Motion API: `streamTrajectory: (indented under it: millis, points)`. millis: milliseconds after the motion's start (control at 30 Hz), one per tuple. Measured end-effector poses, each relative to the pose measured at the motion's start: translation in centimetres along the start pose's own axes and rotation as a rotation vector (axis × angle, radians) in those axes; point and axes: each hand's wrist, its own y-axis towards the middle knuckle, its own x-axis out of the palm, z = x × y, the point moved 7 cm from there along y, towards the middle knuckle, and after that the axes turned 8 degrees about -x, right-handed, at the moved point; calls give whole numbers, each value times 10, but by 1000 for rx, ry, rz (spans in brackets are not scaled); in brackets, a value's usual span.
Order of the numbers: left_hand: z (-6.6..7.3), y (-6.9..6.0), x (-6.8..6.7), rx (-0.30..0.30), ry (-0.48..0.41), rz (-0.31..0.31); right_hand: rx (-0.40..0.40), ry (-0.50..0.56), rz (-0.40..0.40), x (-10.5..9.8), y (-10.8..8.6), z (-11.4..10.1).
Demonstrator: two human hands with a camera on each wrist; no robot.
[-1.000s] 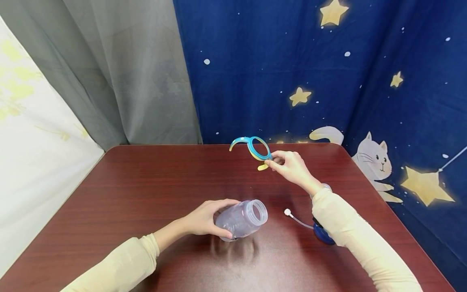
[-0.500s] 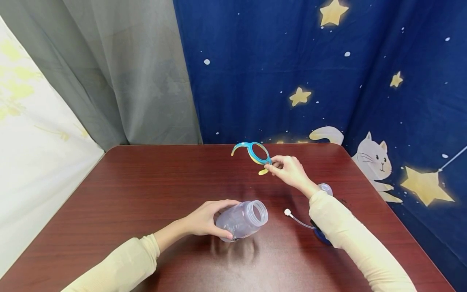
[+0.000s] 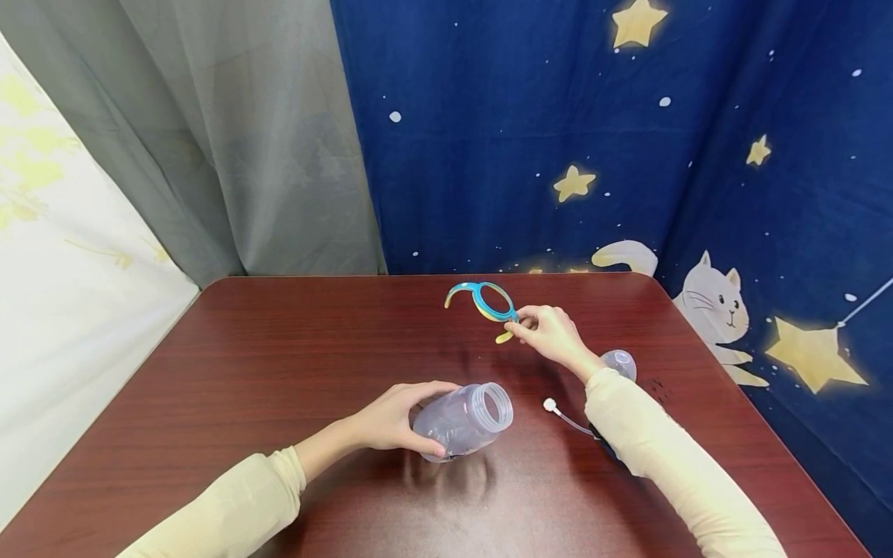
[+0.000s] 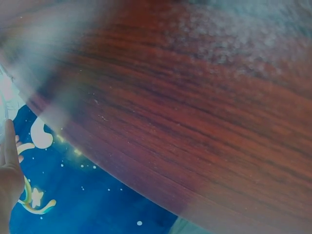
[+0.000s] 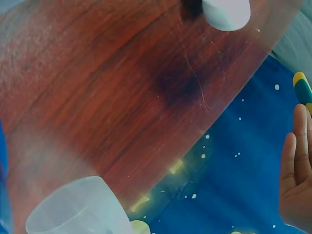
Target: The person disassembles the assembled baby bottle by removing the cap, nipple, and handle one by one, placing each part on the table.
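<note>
My left hand (image 3: pixel 394 418) grips a translucent bottle (image 3: pixel 453 422) around its body, thumb on the near side. The bottle is tilted, with its uncapped threaded mouth facing right. Beyond it, my right hand (image 3: pixel 554 333) pinches the lower right of a blue-and-yellow bottle handle (image 3: pixel 486 313), a ring with curved arms, held above the table. The left wrist view has the left hand (image 4: pixel 9 180) at its left edge and the handle (image 4: pixel 36 208) below. In the right wrist view, the right hand (image 5: pixel 297 175) appears at the right edge with one handle arm (image 5: pixel 302 88) partly visible.
A straw with a white weighted tip (image 3: pixel 550 404) lies right of the bottle. It runs to a dark blue lid, mostly hidden under my right sleeve (image 3: pixel 649 426). Behind that forearm sits a clear domed cover (image 3: pixel 619 363). Curtains stand behind the brown table (image 3: pixel 314 333).
The right hand has lowered the handle toward the table, its forearm shifting slightly left and covering more of the blue lid. The domed cover shows more. Left hand and bottle stay put.
</note>
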Motion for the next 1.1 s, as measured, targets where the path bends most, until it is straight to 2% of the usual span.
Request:
streamTrajectory:
  millis: [400, 600, 867, 1100]
  points:
    - [2, 0, -1, 40, 31, 4, 27, -11, -13, 9, -2, 7]
    - [2, 0, -2, 21, 40, 8, 40, -27, -17, 12, -3, 10]
    - [0, 0, -2, 35, 43, 10, 47, -37, -43, 22, -4, 13]
    - [-1, 0, -2, 23, 37, 11, 64, -30, -66, 26, -3, 15]
